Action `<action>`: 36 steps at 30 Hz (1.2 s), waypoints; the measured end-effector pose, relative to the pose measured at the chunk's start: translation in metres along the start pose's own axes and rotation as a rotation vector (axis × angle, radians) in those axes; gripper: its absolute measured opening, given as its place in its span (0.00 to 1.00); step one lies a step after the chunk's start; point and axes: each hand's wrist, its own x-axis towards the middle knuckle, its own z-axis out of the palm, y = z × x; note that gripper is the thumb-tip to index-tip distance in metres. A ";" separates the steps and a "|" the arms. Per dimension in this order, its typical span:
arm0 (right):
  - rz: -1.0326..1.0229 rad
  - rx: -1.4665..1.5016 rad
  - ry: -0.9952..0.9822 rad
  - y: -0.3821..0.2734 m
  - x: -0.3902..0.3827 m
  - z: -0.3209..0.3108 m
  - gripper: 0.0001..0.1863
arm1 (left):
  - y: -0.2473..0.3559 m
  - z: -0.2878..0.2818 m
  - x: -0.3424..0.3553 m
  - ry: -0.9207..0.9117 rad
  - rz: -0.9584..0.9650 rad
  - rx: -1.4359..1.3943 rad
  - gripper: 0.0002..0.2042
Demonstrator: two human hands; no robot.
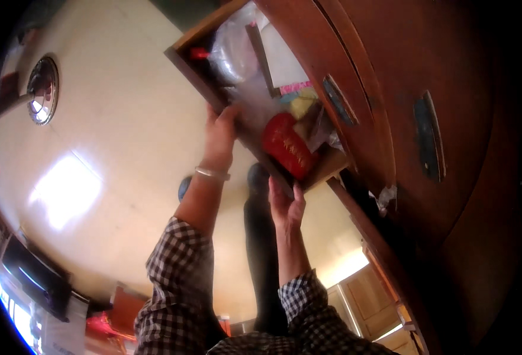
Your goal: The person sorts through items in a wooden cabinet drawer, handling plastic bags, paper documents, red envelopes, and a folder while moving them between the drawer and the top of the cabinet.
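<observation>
Both my hands hold a wooden drawer (191, 76), which is tilted beside a reddish-brown wooden cabinet (391, 71). My left hand (219, 139), below a pale bracelet, grips the drawer's long side with the thumb over the rim. At the lower corner, my right hand (286, 206) is closed on the edge, its fingers partly hidden underneath. Inside the drawer lies a red rounded container (286, 148) with gold markings. Clear plastic bags (232, 53) fill the upper part, near a small red item (199, 53). A yellowish item (301, 106) sits beside the container.
Dark handles (429, 136) stick out from the cabinet front. A round shiny metal base with a pole (43, 92) stands on the pale floor (131, 118) at left. A black flat object (36, 278) and red things (125, 310) are at lower left; a wooden door (367, 296) is at lower right.
</observation>
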 end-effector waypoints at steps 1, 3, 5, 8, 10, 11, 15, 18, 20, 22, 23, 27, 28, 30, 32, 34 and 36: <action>0.011 0.013 -0.109 0.000 -0.007 -0.001 0.35 | -0.004 -0.006 -0.001 -0.028 -0.080 -0.055 0.23; 0.045 0.137 -0.242 0.005 -0.021 0.017 0.38 | 0.000 -0.017 0.000 -0.140 -0.185 -0.122 0.30; 0.013 0.234 -0.322 0.007 -0.022 0.034 0.44 | 0.003 -0.016 0.002 -0.191 -0.171 -0.172 0.30; 0.030 0.441 -0.181 -0.005 -0.019 0.044 0.49 | 0.004 0.001 0.017 -0.253 -0.180 -0.246 0.31; 0.006 0.405 -0.354 -0.002 -0.006 0.068 0.51 | 0.019 0.024 0.031 -0.373 -0.135 -0.239 0.34; 0.006 0.396 -0.390 -0.013 0.004 0.066 0.51 | 0.015 0.035 0.038 -0.425 -0.138 -0.271 0.35; 0.001 0.381 -0.504 -0.049 0.031 0.093 0.49 | 0.025 0.080 0.068 -0.498 -0.073 -0.250 0.40; -0.124 -0.061 -0.576 -0.027 0.016 0.089 0.42 | 0.014 0.077 0.070 -0.499 -0.106 -0.270 0.39; 0.170 -0.200 -0.577 -0.006 -0.004 0.072 0.30 | 0.014 0.075 0.064 -0.509 -0.125 -0.309 0.38; 0.162 -0.729 -0.250 0.014 -0.031 0.043 0.34 | 0.009 0.069 0.043 -0.333 -0.052 -0.127 0.34; 0.199 -0.799 -0.246 0.011 -0.044 0.026 0.35 | 0.003 0.076 0.035 -0.216 0.066 -0.103 0.26; 0.180 -1.393 -0.027 -0.019 -0.113 -0.014 0.25 | 0.032 0.110 -0.040 -0.235 0.178 -0.110 0.20; 0.110 -1.469 -0.015 -0.027 -0.131 -0.028 0.23 | 0.042 0.124 -0.054 -0.281 0.088 -0.266 0.15; 0.012 -2.021 0.015 -0.031 -0.175 -0.034 0.19 | 0.051 0.129 -0.064 -0.311 0.008 -0.408 0.11; -0.358 -2.188 -0.314 -0.035 -0.204 -0.050 0.17 | 0.051 0.135 -0.059 -0.223 -0.134 -0.477 0.08; -0.508 -2.226 -0.354 -0.031 -0.209 -0.056 0.16 | 0.042 0.129 -0.048 -0.298 -0.122 -0.513 0.08; -0.660 -2.253 -0.380 -0.024 -0.209 -0.058 0.14 | 0.034 0.118 -0.046 -0.380 -0.119 -0.543 0.08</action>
